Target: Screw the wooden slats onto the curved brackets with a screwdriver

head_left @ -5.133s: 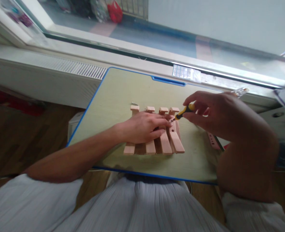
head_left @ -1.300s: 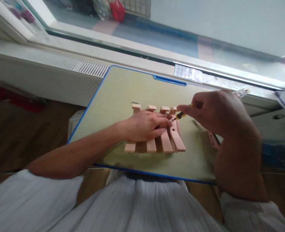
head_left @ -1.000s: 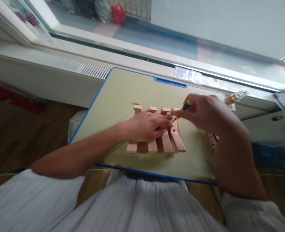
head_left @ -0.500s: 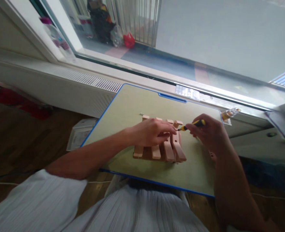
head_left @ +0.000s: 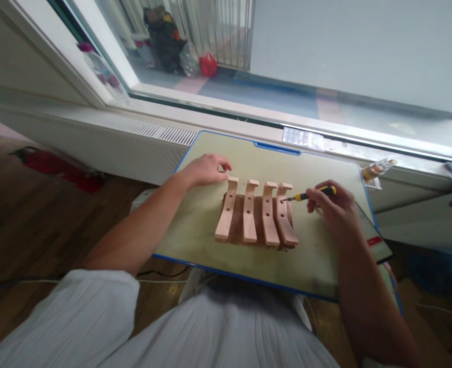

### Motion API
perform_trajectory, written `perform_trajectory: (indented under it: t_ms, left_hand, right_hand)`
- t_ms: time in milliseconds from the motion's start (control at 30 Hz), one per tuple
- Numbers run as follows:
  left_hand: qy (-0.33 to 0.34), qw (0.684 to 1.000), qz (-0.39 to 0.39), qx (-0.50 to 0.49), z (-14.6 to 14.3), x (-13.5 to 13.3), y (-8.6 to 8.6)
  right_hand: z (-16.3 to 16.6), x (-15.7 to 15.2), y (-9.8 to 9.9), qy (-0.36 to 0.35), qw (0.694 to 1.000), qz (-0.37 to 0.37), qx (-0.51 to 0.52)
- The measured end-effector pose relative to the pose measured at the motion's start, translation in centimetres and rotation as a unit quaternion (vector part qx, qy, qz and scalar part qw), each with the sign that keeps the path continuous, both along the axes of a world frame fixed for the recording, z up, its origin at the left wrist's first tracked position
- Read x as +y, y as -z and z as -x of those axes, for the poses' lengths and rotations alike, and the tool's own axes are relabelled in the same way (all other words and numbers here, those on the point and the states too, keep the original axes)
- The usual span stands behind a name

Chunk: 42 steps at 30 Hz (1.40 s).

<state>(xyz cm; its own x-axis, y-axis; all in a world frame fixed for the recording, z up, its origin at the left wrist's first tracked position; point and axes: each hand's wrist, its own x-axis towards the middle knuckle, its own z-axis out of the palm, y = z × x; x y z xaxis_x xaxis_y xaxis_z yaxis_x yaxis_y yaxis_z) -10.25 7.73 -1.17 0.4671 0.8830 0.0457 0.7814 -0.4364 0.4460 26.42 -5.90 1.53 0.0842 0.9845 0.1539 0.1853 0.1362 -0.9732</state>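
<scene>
Four wooden hooks [head_left: 249, 221] lay uncovered

Your left hand [head_left: 206, 169] had lifted off, its fingers spread in a loose curl beside the leftmost hook [head_left: 226, 219]; nothing seemed to steady the row. Your right hand [head_left: 338, 204] pinched the screwdriver [head_left: 301, 196], its tip left of those fingers, by the rightmost hook [head_left: 288, 231].

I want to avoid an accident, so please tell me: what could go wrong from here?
The screwdriver in the right hand has its tip close to the upper hole of the rightmost wooden piece; it might slip and scratch the wood.
The left hand is beside the leftmost wooden piece's far end, so the rightmost one may shift under pressure.
The flat device near the table's right edge could be knocked by the right forearm.
</scene>
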Motion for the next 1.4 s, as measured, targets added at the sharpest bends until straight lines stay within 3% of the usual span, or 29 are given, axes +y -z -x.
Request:
perform_trajectory:
  t_ms: [267,433,533,633,800,900,967,1067,1233,1400]
  left_hand:
    - [0.005,1.000,-0.004,0.031,-0.8,0.1,0.4]
    - [-0.029,0.999,-0.021,0.020,0.1,0.6,0.3]
    - [-0.082,0.993,-0.043,-0.076,1.2,0.9,-0.5]
    - [-0.105,0.970,-0.069,-0.206,1.4,0.0,-2.6]
    - [-0.012,0.955,-0.094,-0.282,-3.0,-5.3,-7.4]
    - [0.084,0.962,-0.036,-0.257,-6.7,-8.5,-8.4]
    - [0.170,0.955,0.002,-0.242,-8.7,-9.6,-8.0]
    - [0.241,0.949,0.016,-0.204,-10.6,-9.9,-6.7]
    - [0.288,0.948,0.001,-0.135,-12.2,-9.6,-5.3]
    - [0.277,0.955,0.007,-0.109,-12.7,-9.6,-4.4]
  right_hand:
    - [0.0,-0.1,0.0,0.009,1.000,0.000,-0.007]
    - [-0.1,0.0,0.2,0.012,1.000,-0.003,-0.015]
    - [-0.1,-0.1,0.2,0.011,1.000,-0.006,-0.014]
    - [-0.1,-0.1,0.2,0.006,1.000,-0.004,-0.012]
    - [-0.3,0.0,0.2,0.013,1.000,-0.001,-0.011]
    - [-0.6,0.1,0.2,0.024,1.000,-0.001,-0.009]
    - [-0.7,0.1,0.2,0.028,1.000,-0.001,-0.007]
    - [-0.8,0.1,0.2,0.031,1.000,0.000,-0.004]
    - [-1.1,-0.1,-0.1,0.031,0.999,-0.002,-0.008]
    - [-1.0,-0.3,-0.4,-0.015,1.000,0.006,0.020]
